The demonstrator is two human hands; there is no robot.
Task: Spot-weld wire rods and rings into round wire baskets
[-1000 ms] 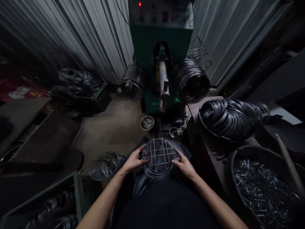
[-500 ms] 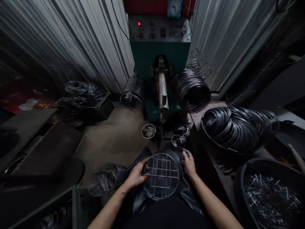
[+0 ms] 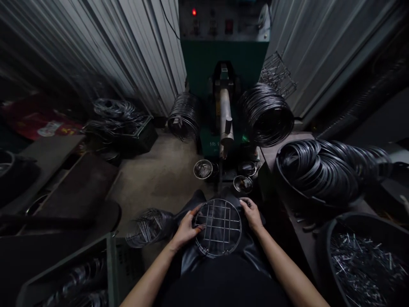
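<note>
A round wire rack point(image 3: 217, 228) with a grid of crossed rods lies over my lap, on dark shiny cloth. My left hand point(image 3: 188, 226) is closed on its left rim, with orange-brown coverings or stains on the fingertips. Close to the upper right rim, my right hand point(image 3: 251, 212) has its fingers curled together. What they pinch, if anything, is too small to make out. Beyond the rack stand small metal bowls: one point(image 3: 203, 169) on the left holding thin bits, another point(image 3: 243, 184) nearer on the right.
Ahead is a green machine point(image 3: 200, 59) with a metal arm point(image 3: 225, 115), flanked by wire-ring bundles point(image 3: 184, 117) point(image 3: 266, 115). On my right, many rings point(image 3: 332, 170) fill a dark basin, and a tub point(image 3: 326, 251) contains short rods. Green crates point(image 3: 111, 273) stand left.
The view has tilted down and shifted slightly left. My right hand has come closer to the rack's upper right rim. My left hand keeps its grip on the rack.
</note>
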